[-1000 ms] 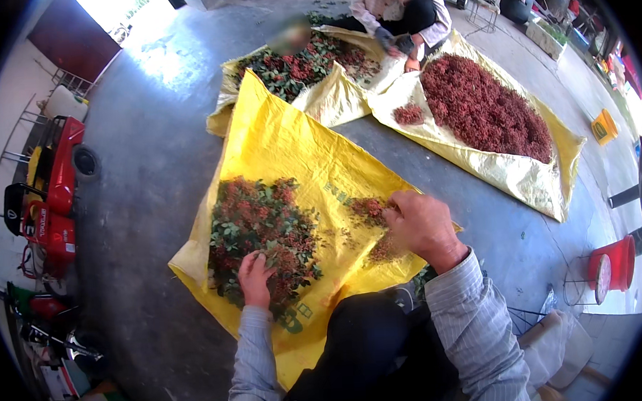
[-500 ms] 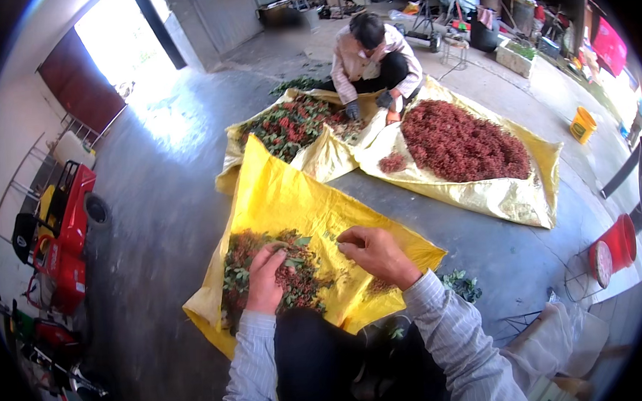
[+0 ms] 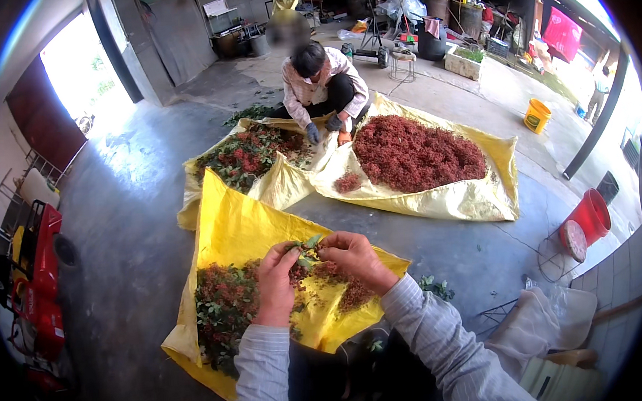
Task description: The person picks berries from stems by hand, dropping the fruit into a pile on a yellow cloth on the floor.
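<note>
Head view, left hand: your left hand (image 3: 274, 284) is grasping a leafy sprig (image 3: 308, 250), pinching it between thumb and fingers above the yellow sheet.
Right hand: your right hand (image 3: 358, 259) is meeting the sprig from the other side, its thumb and fingertips pinching at its right end.
Sprig: it is hanging in the air between your 2 hands, showing green leaves and a few berries.
Yellow sheet: the yellow sheet (image 3: 236, 223) is lying on the grey floor (image 3: 132, 268) in front of your knees.
Leafy pile: the leafy berry pile (image 3: 225, 303) is covering the sheet's left part, beside your left wrist.
Loose berries: a smaller berry heap (image 3: 355, 294) is lying on the sheet's right part, below your right hand.
Co-worker: 1 person (image 3: 320, 88) in a light shirt and gloves is squatting beyond your sheet, reaching down between 2 heaps.
Far heaps: leafy red clusters (image 3: 240, 155) are lying at left on pale sacking (image 3: 291, 184); a big red berry heap (image 3: 420, 153) is filling the right side.
Buckets: a yellow bucket (image 3: 536, 116) and a red bucket (image 3: 591, 213) are standing at right.
Machine: a red machine (image 3: 45, 309) is standing along the left wall.
</note>
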{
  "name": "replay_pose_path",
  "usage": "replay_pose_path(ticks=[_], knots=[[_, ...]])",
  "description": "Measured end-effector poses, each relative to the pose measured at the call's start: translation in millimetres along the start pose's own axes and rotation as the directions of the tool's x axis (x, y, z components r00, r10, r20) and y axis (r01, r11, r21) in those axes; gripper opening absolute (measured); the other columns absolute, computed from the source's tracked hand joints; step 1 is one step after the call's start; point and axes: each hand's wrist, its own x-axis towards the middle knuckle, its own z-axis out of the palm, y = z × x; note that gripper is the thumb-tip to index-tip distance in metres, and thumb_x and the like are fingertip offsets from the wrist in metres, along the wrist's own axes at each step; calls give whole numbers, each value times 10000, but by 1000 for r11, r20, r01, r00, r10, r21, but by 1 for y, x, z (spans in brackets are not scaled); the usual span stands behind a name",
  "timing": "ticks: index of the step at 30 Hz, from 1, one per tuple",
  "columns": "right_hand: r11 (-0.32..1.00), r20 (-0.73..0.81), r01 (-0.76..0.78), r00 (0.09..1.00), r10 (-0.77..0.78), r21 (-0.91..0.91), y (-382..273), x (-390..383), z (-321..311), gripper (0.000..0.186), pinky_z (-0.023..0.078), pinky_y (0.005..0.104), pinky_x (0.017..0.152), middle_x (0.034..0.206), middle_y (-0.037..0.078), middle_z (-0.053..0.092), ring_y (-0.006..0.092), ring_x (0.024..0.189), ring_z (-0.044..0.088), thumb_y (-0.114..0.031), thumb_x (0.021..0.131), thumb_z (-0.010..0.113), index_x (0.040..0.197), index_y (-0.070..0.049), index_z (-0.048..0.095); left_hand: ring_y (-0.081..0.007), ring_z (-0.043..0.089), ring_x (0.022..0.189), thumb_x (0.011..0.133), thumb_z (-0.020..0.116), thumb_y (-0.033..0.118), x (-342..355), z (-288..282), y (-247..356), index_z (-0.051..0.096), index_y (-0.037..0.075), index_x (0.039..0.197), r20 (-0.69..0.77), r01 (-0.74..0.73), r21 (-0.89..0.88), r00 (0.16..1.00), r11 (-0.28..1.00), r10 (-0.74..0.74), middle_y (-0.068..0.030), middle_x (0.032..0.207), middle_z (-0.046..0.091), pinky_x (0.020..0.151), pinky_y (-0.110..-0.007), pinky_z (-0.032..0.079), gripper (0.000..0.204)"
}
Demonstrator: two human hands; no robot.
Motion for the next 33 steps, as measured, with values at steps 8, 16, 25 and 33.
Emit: replay_pose_path(ticks=[8, 16, 25, 33], knots=[[969, 46, -74, 997, 65, 235, -13, -7, -8, 134, 564, 259, 770, 1014, 13, 751, 105, 901, 698, -150, 996, 733, 1078, -44, 744, -135, 684, 760, 1022, 682, 31, 10, 9, -6, 685, 16, 1193, -53, 69, -82, 996, 994, -74, -79, 1028, 734, 672, -269, 580, 171], [924, 108, -162, 985, 132, 346, -21, -12, -11, 128, 548, 264, 772, 1046, 34, 782, 117, 948, 711, -163, 1018, 705, 1095, -69, 745, -169, 686, 753, 1028, 670, 24, 12, 1, -13, 687, 31, 1190, 30, 221, -308, 974, 926, -223, -80, 999, 737, 652, -304, 568, 164], [848, 50, -145, 989, 140, 510, -15, -6, -17, 204, 537, 315, 808, 1094, 36, 775, 149, 1051, 727, -242, 1020, 711, 1137, -76, 732, -198, 711, 821, 1043, 651, 35, 19, -10, -14, 705, 68, 1194, 100, 196, -518, 981, 833, -169, -105, 1056, 766, 682, -340, 571, 164], [842, -277, 92, 921, -275, -531, -3, -3, -31, 325, 568, 317, 817, 1065, 38, 761, 148, 1011, 717, -268, 1009, 729, 1187, 3, 722, -237, 750, 845, 1045, 639, 12, 29, -18, -16, 685, 60, 1189, 54, 109, -425, 994, 898, -95, -128, 1065, 766, 730, -369, 617, 159]])
